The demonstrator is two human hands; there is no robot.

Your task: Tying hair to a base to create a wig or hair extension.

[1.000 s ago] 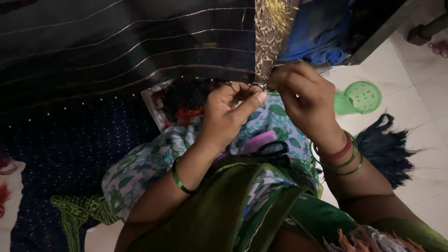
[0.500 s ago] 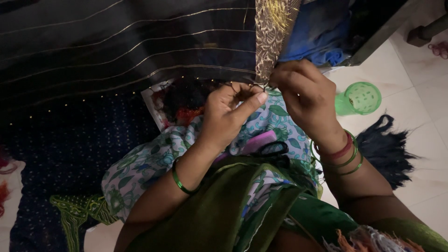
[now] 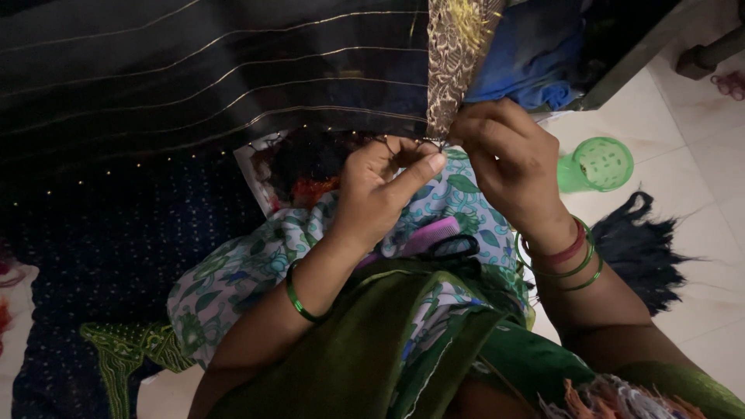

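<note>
Both hands are pinching the gold border's (image 3: 454,62) lower edge, left hand (image 3: 380,194) and right hand (image 3: 508,159) steadying the threads (image 3: 407,143) between fingertips.

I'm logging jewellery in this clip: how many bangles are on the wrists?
4: one green bangle on the left wrist, two green bangles and a red one on the right wrist. Thin ones may overlap unseen.

- A home, worked on at floor level: pale tiled floor (image 3: 698,178).
- Green plastic cup (image 3: 596,164) on the tiles; dark draped fabric (image 3: 194,77) left of the cup.
</note>
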